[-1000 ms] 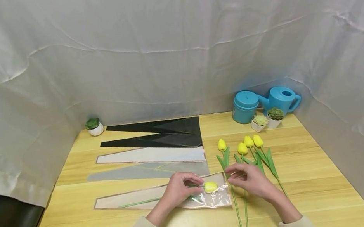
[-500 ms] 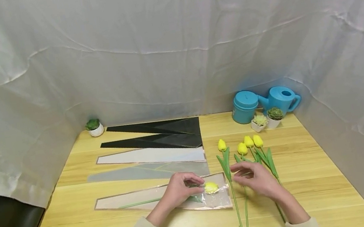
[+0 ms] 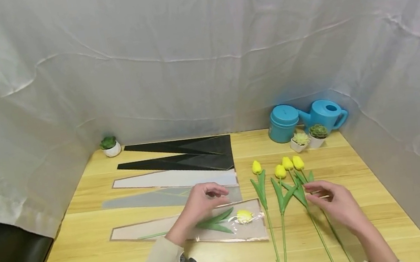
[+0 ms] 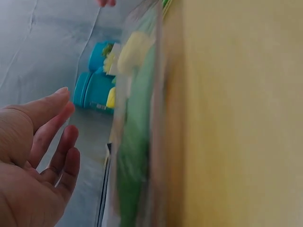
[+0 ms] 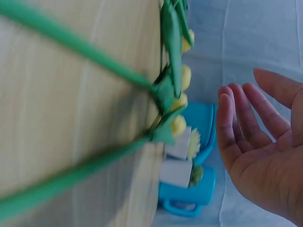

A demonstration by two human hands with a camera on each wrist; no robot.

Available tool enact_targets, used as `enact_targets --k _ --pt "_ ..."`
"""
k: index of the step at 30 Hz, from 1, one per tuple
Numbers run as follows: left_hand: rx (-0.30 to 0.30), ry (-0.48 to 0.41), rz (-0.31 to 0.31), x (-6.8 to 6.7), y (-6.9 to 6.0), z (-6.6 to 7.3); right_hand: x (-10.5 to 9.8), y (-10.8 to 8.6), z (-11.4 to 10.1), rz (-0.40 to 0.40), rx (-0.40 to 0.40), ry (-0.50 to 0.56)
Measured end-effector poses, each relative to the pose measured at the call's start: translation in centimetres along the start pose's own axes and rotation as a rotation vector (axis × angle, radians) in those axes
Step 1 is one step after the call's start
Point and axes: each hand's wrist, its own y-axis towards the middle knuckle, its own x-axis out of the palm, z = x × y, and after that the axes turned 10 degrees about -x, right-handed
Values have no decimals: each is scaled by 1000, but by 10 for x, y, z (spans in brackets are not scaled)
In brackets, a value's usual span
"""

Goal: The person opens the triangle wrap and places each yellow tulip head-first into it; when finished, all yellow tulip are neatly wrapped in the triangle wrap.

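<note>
A yellow tulip [image 3: 244, 216] with green leaves lies inside a clear sleeve [image 3: 255, 231] with a pinkish border, near the table's front. Above the sleeve's upper edge is my left hand [image 3: 200, 205], fingers loosely bent and holding nothing; the left wrist view shows the same hand [image 4: 40, 156] apart from the sleeve. My right hand [image 3: 336, 202] hovers over the stems of the rightmost tulips [image 3: 298, 163], fingers relaxed and empty. In the right wrist view that hand [image 5: 265, 137] is clear of the green stems [image 5: 80, 47].
Two black sleeves [image 3: 214, 161], a white one [image 3: 176, 178] and a grey one [image 3: 135, 200] lie at the back left. A potted plant [image 3: 112, 149] stands in the left corner. At the back right are a blue canister [image 3: 283, 124], a watering can [image 3: 323, 115] and two small succulents [image 3: 299, 141].
My left hand has lifted off the sleeve and shifted up and left, uncovering the leaves. My right hand has moved right, from beside the sleeve to the rightmost tulips.
</note>
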Motion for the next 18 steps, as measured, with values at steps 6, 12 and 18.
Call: enact_targets --k 6,12,18 --pt "13 -11 -7 -4 20 -3 -14 -12 21 25 61 -33" --pt "-42 -113 -76 1 34 -9 -18 -17 34 -13 149 -5" --pt "-93 -152 -92 13 43 -15 -16 -14 39 -56 200 17"
